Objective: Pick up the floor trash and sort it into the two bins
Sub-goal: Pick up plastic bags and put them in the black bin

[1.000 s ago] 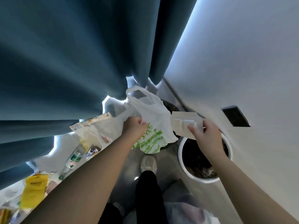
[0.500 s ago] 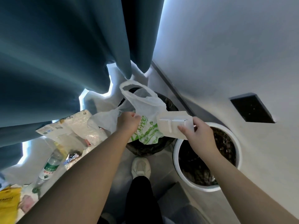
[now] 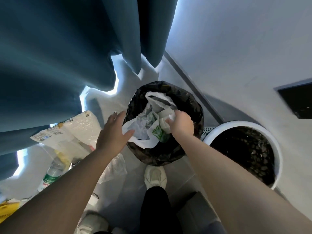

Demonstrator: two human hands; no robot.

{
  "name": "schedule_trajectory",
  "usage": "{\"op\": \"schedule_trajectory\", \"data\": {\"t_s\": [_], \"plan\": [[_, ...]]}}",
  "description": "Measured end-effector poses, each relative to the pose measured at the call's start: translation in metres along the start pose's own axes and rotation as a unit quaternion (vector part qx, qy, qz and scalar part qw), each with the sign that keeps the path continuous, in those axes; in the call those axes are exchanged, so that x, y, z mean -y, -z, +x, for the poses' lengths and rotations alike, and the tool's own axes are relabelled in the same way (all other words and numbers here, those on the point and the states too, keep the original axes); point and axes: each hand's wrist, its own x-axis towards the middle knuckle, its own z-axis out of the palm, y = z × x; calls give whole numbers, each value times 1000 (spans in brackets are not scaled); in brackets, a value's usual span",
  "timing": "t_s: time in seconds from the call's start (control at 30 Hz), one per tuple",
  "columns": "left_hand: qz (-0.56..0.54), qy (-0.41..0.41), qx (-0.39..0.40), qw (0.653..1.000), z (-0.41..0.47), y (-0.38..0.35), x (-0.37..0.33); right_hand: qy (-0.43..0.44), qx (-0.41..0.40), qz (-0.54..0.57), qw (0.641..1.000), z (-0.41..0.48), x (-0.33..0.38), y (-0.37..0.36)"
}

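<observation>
View from my head, looking down past both bare forearms at a round bin lined with a black bag [image 3: 190, 102], which stands on the pale floor in front of my white shoe [image 3: 155, 178]. My left hand [image 3: 113, 132] is open with its fingers spread at the bin's left rim, and the thumb touches a crumpled white plastic bag with green print [image 3: 143, 127]. My right hand [image 3: 182, 124] is inside the bin's mouth, its fingers curled round a small white box [image 3: 166, 114]. The hands are apart, one on each side of the bag. The bag sits high in the bin, puffed and wrinkled, with one loop handle standing up and a flap draped over the near-left rim. It looks light and springy, so it could billow back out. To finish well, I should tuck that flap inside, press the bag down and let the box go on top as a weight. A second bin, white with dark contents [image 3: 239, 123], stands just to the right. More trash lies on the floor at left: a clear bottle with a green label [image 3: 52, 174], a white printed wrapper [image 3: 70, 130], a clear film [image 3: 116, 166] and a yellow packet [image 3: 6, 210]. A dark teal curtain [image 3: 67, 48] hangs above.
</observation>
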Motion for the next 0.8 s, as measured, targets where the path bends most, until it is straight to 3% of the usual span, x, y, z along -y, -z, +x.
{"op": "schedule_trajectory", "data": {"t_s": [0.2, 0.4, 0.57, 0.67, 0.8], "plan": [[-34, -63, -9, 997, 17, -6, 4, -25, 39, -11, 999, 15, 0, -18], [-48, -35, 11, 998, 18, -3, 4, 7, 11, 150, 989, -27, -14, 12], [-107, -16, -7, 994, 23, -13, 6, -15, 102, 202, 974, -9, -13, -6], [-147, 1, -22, 989, 23, -22, 3, -57, 108, 126, 984, 17, -8, -33], [-206, 22, -18, 978, 23, -28, 3, -32, 11, 61, 998, 16, -3, -54]]}}
